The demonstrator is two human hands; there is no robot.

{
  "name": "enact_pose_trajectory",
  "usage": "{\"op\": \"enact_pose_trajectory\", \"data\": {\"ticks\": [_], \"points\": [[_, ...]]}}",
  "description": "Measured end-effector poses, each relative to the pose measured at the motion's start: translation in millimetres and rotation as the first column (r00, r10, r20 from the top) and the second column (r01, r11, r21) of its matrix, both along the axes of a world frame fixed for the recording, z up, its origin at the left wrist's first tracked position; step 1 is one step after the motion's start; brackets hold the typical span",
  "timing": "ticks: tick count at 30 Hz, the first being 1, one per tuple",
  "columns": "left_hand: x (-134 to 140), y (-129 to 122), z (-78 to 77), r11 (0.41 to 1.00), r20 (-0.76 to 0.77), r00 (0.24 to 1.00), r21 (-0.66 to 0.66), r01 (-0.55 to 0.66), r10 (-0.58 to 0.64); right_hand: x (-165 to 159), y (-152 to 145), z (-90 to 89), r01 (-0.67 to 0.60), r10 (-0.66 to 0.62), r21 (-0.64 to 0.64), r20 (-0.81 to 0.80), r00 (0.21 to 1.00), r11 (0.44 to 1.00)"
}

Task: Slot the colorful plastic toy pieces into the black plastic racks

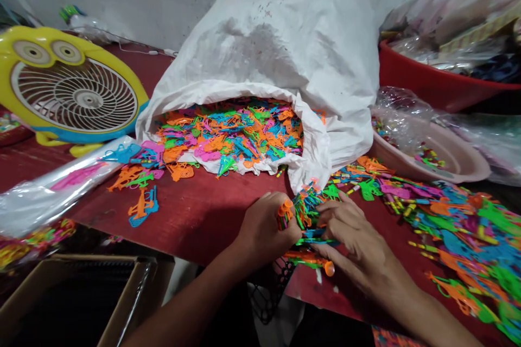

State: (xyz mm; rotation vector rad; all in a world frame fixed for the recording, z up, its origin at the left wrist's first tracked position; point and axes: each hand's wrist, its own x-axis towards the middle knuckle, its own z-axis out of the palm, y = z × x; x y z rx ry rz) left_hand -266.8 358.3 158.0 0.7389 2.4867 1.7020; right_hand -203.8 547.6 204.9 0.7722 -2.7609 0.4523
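Observation:
My left hand is closed in a fist around a bundle of thin plastic pieces, with orange round ends sticking out at the top. To its right, my right hand has its fingers bent over blue and green plastic pieces, which lie between the thumb and fingers. An orange piece with a round end sticks out below the thumb. Just beyond both hands is a heap of small coloured sticks, partly hidden by the fingers. The exact kind of these pieces is hard to make out.
Behind, a big white sack lies open, full of flat coloured plastic toys. More toys spread across the red table at right, near a pink basin. A yellow fan and a cardboard box are at left.

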Motion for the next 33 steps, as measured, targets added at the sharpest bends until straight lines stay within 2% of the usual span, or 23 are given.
{"op": "enact_pose_trajectory", "data": {"ticks": [5, 11, 24, 33], "points": [[0.4, 1.1, -1.4, 1.000, 0.002, 1.000, 0.028, 0.009, -0.009, -1.3, 2.8, 1.3, -0.010, 0.010, 0.001, -0.018, 1.000, 1.000], [3.2, 7.8, -0.6, 1.000, -0.067, 0.998, -0.025, 0.001, -0.003, 1.4, 3.2, -3.5, 0.050, -0.048, 0.055, -0.029, 0.998, 0.997], [1.3, 11.6, -1.4, 0.998, -0.050, 0.998, -0.039, 0.045, -0.047, 4.3, -1.3, -7.5, 0.145, -0.144, 0.017, -0.063, 0.988, 0.989], [-2.0, 2.6, 0.6, 0.971, -0.074, 0.970, -0.080, 0.225, -0.231, 1.4, -1.2, -9.2, 0.238, -0.226, 0.124, -0.105, 0.969, 0.963]]}}
